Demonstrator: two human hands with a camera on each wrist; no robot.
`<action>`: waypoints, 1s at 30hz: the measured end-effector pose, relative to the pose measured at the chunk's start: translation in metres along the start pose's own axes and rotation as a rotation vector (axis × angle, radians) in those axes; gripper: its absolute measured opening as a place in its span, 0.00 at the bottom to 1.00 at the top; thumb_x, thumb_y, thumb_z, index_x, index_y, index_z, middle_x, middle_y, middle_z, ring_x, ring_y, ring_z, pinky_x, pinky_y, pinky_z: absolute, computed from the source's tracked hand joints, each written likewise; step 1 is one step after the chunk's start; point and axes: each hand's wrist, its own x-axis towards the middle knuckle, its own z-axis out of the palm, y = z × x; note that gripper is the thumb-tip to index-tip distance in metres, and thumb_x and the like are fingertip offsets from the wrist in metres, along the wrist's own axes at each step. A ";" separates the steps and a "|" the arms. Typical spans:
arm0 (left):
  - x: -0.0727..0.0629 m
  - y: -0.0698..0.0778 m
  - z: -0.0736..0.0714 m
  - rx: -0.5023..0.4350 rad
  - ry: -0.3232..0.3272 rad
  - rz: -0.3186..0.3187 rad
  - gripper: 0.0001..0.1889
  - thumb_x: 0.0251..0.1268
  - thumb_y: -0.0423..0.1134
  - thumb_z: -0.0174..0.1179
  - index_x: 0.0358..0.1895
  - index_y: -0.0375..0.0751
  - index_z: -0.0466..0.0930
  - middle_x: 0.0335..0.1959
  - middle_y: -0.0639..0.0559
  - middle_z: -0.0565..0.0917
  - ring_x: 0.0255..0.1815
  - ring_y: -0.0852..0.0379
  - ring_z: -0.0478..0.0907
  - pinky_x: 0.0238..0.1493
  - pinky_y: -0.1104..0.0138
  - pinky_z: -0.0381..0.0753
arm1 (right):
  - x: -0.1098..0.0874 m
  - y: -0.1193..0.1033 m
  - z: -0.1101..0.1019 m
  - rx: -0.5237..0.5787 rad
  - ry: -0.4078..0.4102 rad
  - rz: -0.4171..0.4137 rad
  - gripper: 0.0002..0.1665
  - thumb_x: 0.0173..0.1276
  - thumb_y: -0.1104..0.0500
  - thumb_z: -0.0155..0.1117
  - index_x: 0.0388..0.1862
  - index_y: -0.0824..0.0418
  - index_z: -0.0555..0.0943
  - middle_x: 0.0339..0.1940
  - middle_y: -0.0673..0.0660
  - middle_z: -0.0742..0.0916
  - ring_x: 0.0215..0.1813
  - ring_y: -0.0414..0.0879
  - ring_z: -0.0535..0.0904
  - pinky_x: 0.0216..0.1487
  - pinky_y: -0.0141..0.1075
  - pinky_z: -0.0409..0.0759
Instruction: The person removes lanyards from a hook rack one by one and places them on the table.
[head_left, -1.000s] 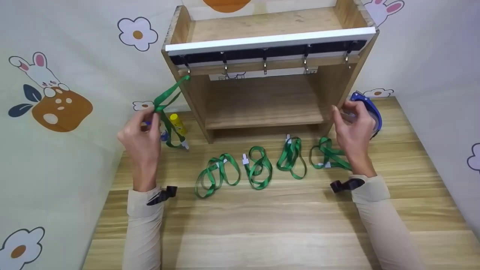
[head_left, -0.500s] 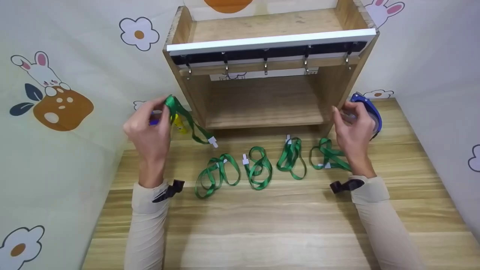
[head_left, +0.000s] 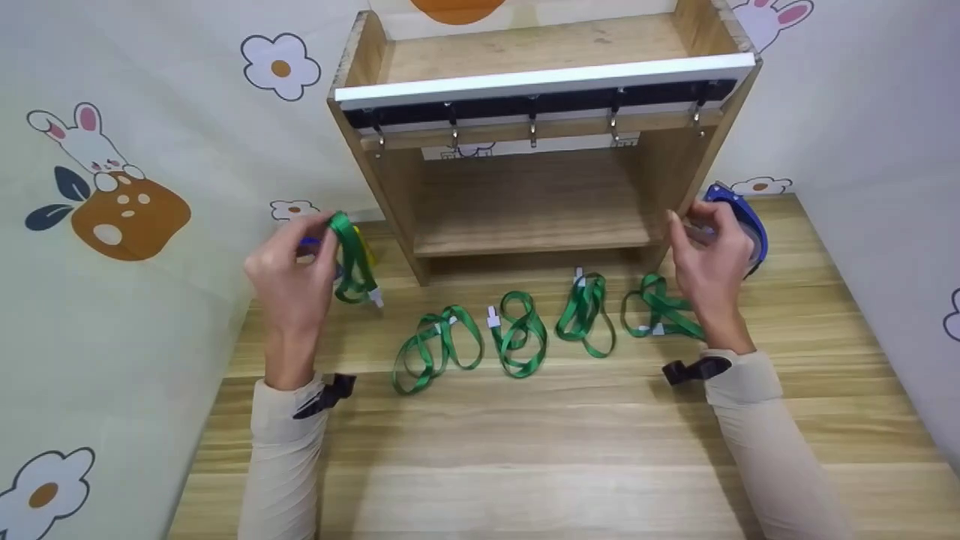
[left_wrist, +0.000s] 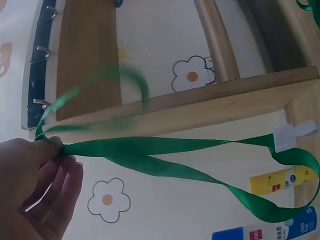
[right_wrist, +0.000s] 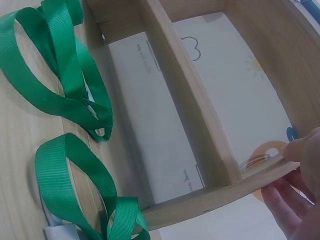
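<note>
My left hand point(head_left: 292, 274) pinches a green lanyard point(head_left: 352, 255) left of the wooden shelf unit point(head_left: 401, 195). In the left wrist view, thumb and fingertips close on the strap; one loop above is blurred, and a white plastic clip point(left_wrist: 287, 137) hangs at the far end. My right hand point(head_left: 711, 255) grips the front edge of the unit's right side panel, seen in the right wrist view as the wooden rim point(right_wrist: 250, 187) between thumb and fingers. A row of metal hooks point(head_left: 533, 135) on a dark strip runs beneath the white board; nothing hangs on them.
Several coiled green lanyards point(head_left: 579, 319) with white clips lie on the table before the unit. A yellow glue stick point(left_wrist: 280, 181) and a blue-and-white tube point(left_wrist: 270, 230) stand at the left. Behind my right hand is a blue curved object point(head_left: 739, 210).
My left hand has come down and away from the leftmost hook with the lanyard, whose upper loop was near that hook. The lanyard swung right, then back. My right hand has stayed on the shelf.
</note>
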 end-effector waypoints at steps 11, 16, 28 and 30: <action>-0.014 -0.029 0.000 0.148 -0.159 -0.059 0.09 0.76 0.34 0.69 0.51 0.32 0.91 0.44 0.37 0.93 0.41 0.42 0.92 0.45 0.51 0.95 | -0.001 0.000 -0.001 -0.003 -0.006 0.036 0.21 0.73 0.53 0.78 0.56 0.65 0.86 0.52 0.57 0.93 0.54 0.42 0.91 0.55 0.32 0.91; -0.017 -0.036 -0.008 0.183 -0.147 -0.095 0.10 0.77 0.35 0.68 0.51 0.32 0.91 0.46 0.37 0.93 0.44 0.41 0.92 0.48 0.50 0.95 | 0.000 -0.001 -0.001 -0.002 -0.005 0.031 0.21 0.73 0.53 0.78 0.56 0.65 0.86 0.51 0.58 0.93 0.53 0.41 0.90 0.55 0.32 0.92; -0.025 -0.051 0.002 0.270 -0.319 -0.029 0.06 0.73 0.30 0.71 0.49 0.36 0.92 0.48 0.37 0.93 0.47 0.37 0.90 0.48 0.46 0.93 | 0.000 0.000 0.000 0.015 0.003 0.014 0.19 0.72 0.55 0.78 0.54 0.66 0.86 0.50 0.59 0.93 0.52 0.39 0.90 0.54 0.28 0.91; -0.030 -0.056 0.007 0.286 -0.362 -0.007 0.07 0.72 0.29 0.71 0.49 0.38 0.92 0.48 0.39 0.93 0.48 0.37 0.90 0.48 0.45 0.92 | 0.000 0.000 0.001 0.024 0.009 -0.003 0.19 0.72 0.55 0.78 0.53 0.67 0.86 0.49 0.60 0.93 0.50 0.37 0.89 0.53 0.27 0.90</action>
